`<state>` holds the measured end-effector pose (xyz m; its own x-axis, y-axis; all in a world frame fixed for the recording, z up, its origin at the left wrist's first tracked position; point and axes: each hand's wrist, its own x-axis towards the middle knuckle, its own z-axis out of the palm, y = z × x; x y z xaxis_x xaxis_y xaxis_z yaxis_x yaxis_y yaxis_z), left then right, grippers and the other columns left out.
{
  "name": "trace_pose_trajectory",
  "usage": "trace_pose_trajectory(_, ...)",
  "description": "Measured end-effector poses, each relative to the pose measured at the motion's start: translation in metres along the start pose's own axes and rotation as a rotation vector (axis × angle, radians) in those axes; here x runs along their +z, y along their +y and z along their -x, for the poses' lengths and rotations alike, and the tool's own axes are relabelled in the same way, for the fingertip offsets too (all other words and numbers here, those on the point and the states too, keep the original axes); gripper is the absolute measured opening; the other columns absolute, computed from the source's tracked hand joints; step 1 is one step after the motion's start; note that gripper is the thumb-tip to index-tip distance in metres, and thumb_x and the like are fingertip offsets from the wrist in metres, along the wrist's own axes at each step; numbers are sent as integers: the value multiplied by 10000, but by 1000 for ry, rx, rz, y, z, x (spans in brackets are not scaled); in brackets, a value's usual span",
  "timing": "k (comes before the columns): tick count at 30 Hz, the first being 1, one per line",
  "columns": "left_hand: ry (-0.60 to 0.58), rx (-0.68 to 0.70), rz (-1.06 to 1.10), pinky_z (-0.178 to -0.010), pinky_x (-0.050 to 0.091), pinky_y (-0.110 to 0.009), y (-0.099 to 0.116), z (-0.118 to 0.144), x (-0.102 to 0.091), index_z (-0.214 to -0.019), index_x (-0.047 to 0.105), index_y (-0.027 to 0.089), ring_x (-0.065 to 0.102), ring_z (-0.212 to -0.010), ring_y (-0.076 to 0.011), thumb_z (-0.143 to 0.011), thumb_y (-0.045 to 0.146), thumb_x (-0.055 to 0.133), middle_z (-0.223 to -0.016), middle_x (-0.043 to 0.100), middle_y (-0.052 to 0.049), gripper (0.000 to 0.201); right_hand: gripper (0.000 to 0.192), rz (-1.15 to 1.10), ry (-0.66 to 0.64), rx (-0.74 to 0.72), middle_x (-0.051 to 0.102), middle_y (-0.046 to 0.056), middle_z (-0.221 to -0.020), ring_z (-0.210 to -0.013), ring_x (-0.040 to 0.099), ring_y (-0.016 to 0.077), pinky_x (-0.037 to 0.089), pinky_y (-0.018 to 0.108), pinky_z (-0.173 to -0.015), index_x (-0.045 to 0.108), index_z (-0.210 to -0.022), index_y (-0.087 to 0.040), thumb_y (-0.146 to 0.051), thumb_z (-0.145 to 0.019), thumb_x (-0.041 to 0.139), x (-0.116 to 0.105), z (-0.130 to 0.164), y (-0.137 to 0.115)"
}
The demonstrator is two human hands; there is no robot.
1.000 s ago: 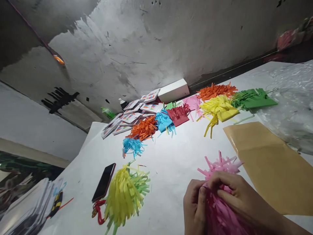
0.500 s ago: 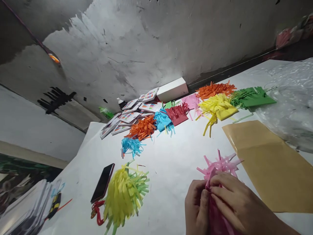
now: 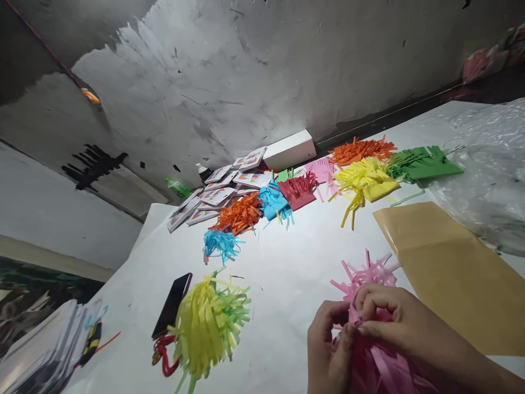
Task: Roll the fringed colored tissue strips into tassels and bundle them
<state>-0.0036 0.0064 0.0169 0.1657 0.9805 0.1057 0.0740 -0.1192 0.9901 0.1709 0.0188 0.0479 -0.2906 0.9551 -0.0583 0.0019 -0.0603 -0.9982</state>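
A pink fringed paper tassel point(image 3: 371, 273) is pinched between my two hands at the lower right, its strips fanning out above and below the fingers. My left hand point(image 3: 330, 345) grips it from the left with thumb and curled fingers. From the right, my right hand point(image 3: 394, 317) pinches its middle close to the left thumb. The exact spot under the fingertips is partly hidden. Over to the left lies a yellow and green paper tassel point(image 3: 209, 328), beside a dark phone point(image 3: 172, 306) with a red cord point(image 3: 166, 355).
Fringed paper bundles in orange point(image 3: 240, 213), blue point(image 3: 273, 201), red point(image 3: 298, 192), yellow point(image 3: 367, 180) and green point(image 3: 430, 164) line the back, near packets point(image 3: 217, 197) and a white box point(image 3: 289, 150). A brown envelope point(image 3: 451, 279) and clear plastic point(image 3: 484, 180) lie right.
My right hand's fingers have curled in more and its grip on the pink tassel has shifted. More loose pink strips show below the hands. The other things have stayed put.
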Motion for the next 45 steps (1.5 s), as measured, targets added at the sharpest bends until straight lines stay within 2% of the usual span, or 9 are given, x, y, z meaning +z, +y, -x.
trace_pose_trajectory(4,-2,88,-168,-764,524,-302,-2,1,-11,-1033,741,213,662,-835,-211,-995,456,561,-904,724,-77,305,210,102,-51,-18,679,6,-878,-856,641,185,478,284,-777,659,-757,-226,-365,-913,643,-11,1,-10)
trace_pose_trajectory(7,4,294,-396,-753,540,-313,2,0,-18,-1123,685,231,667,-838,-207,-993,275,574,-902,708,-62,177,239,320,-7,-138,679,3,-915,-857,636,175,481,287,-775,630,-854,-240,-386,-1009,521,-13,5,-16)
trace_pose_trajectory(13,81,663,-669,-754,572,-307,16,-11,-13,-1126,581,207,645,-863,-193,-879,17,580,-969,665,-68,311,269,525,18,-225,666,22,-891,-817,650,180,494,306,-731,593,-905,-235,-318,-1048,381,-8,7,-15)
trace_pose_trajectory(19,62,676,-745,-718,537,-316,18,-14,-11,-1067,631,204,612,-850,-203,-893,-1,531,-956,631,-75,287,252,513,58,-243,691,41,-1120,-1047,676,171,518,311,-879,543,-1195,-252,-315,-1067,335,-9,6,-8)
trace_pose_trajectory(26,138,775,-883,-738,459,-355,17,-16,-13,-1017,673,188,585,-789,-194,-880,-3,641,-921,660,-68,237,227,608,70,-356,704,10,-1116,-1028,691,137,545,269,-861,538,-1205,-270,-223,-1068,362,-8,5,-3)
trace_pose_trajectory(35,213,980,-848,-746,464,-354,21,-20,-15,-1027,717,145,619,-771,-177,-878,-63,582,-905,707,-83,289,262,1001,247,-813,681,89,-976,-903,652,248,512,411,-826,587,-1146,-152,-39,-987,412,-8,3,2)
trace_pose_trajectory(38,283,1052,-832,-761,486,-374,20,-18,-16,-1025,749,162,632,-817,-201,-882,-24,627,-922,704,-95,265,258,1053,300,-818,673,95,-950,-885,635,256,485,416,-806,610,-1102,-141,-36,-993,401,-11,2,-2)
trace_pose_trajectory(41,250,1088,-767,-753,509,-383,20,-15,-19,-988,748,198,619,-735,-187,-882,30,674,-816,703,-51,212,243,1058,398,-753,685,80,-961,-889,647,247,489,392,-784,616,-1113,-161,-102,-1030,395,-25,-3,-4)
trace_pose_trajectory(45,200,882,-405,-663,525,-341,28,-12,-29,-911,706,224,614,-631,-181,-978,260,629,-679,693,-22,108,222,1038,594,-686,709,36,-930,-864,691,205,519,347,-796,632,-1030,-207,-231,-1053,413,-62,-14,-3)
